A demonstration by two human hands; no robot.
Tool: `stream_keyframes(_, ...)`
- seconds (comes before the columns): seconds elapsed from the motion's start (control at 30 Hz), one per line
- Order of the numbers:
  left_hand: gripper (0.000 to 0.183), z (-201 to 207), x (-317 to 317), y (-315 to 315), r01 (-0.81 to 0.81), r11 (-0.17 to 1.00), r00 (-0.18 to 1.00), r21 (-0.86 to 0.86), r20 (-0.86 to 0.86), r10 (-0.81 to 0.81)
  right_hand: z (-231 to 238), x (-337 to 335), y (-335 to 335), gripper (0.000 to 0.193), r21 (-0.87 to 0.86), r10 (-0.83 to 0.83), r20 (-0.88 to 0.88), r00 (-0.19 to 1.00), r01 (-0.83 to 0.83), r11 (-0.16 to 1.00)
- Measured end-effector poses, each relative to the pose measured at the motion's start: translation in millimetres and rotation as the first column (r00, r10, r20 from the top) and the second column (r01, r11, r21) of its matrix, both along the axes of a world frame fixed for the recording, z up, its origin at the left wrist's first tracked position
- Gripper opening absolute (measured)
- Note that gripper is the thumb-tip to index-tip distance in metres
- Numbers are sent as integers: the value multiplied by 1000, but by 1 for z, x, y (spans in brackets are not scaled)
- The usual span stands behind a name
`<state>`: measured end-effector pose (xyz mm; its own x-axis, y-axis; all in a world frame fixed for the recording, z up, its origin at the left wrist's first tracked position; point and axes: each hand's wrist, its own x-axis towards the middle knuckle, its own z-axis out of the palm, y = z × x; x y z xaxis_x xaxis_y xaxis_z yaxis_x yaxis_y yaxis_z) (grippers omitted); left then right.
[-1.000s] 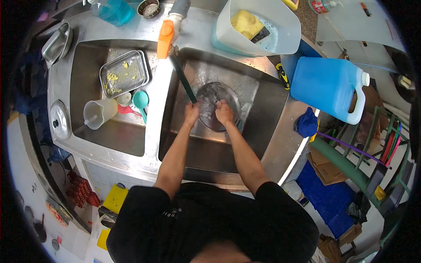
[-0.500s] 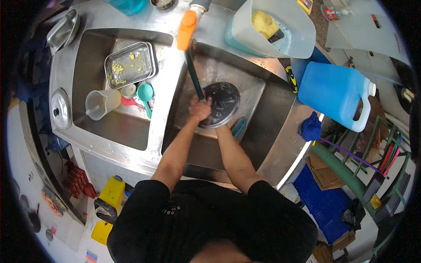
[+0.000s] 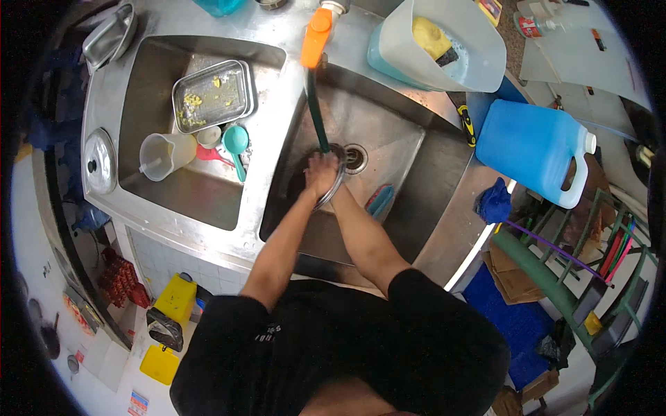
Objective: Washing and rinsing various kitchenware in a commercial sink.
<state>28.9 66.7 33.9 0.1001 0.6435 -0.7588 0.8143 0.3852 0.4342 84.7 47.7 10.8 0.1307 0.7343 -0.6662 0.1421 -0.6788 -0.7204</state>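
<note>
Inside the right sink basin, my left hand lies with its fingers stretched over a round metal lid, just below the mouth of a dark green hose. The lid is tilted, so mostly its shiny rim shows. My right hand reaches behind the lid and seems to hold it up from the right; its fingers are hidden. The hose hangs from an orange tap. A blue and red scrubber lies on the basin floor, near the drain.
The left basin holds a metal tray with yellow scraps, a clear jug and a teal scoop. Another lid rests on the left ledge. A tub with sponge and a blue canister stand at right.
The lid has swung from facing up to a steep tilt and moved left, uncovering the drain. My left hand's fingers have come off the hose and spread onto the lid. The view has shifted slightly.
</note>
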Motion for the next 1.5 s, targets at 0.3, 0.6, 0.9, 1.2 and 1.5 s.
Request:
stream_keyframes(0.3,65,55,-33,9,-57,980,974,188,225,14,-10,0,19,32,-33,-60,19,998,60,998)
stream_keyframes(0.6,52,32,14,-53,131,991,941,-33,318,-114,45,90,-6,33,-16,-308,525,793,371,929)
stream_keyframes(0.9,45,135,-13,-126,-464,413,187,-784,369,910,30,52,29,29,-184,474,671,571,-490,852)
stream_keyframes(1.2,46,227,-115,-150,-754,282,-32,-593,462,886,13,32,28,30,-358,787,586,192,-811,464)
stream_keyframes(1.5,34,242,-120,-191,-631,206,-162,-748,387,908,113,189,-34,46,156,81,286,955,-130,979)
